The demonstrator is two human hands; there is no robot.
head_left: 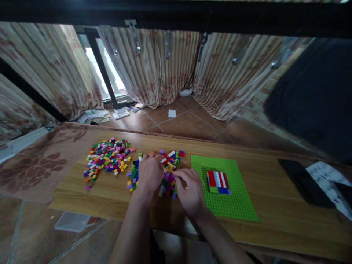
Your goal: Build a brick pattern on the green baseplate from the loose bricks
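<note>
My left hand [150, 172] reaches into the nearer pile of toy bricks [167, 183]. Its fingers curl down among the pieces, and the fingertips are hidden behind the hand. Beside it, my right hand [190, 189] pinches a long, narrow yellow brick [169, 170] at its fingertips, at the pile's right side. On the green baseplate [236, 198] to the right stands a small block build [217, 180], topped with red, white and light blue strips, with blue and green bricks along its near side.
A second heap of mixed small bricks [108, 156] lies at the left of the wooden table [110, 198]. A black flat object [304, 181] and printed paper [327, 179] are at the right end. A clear plastic box [73, 221] rests on the floor. A dark bar crosses above.
</note>
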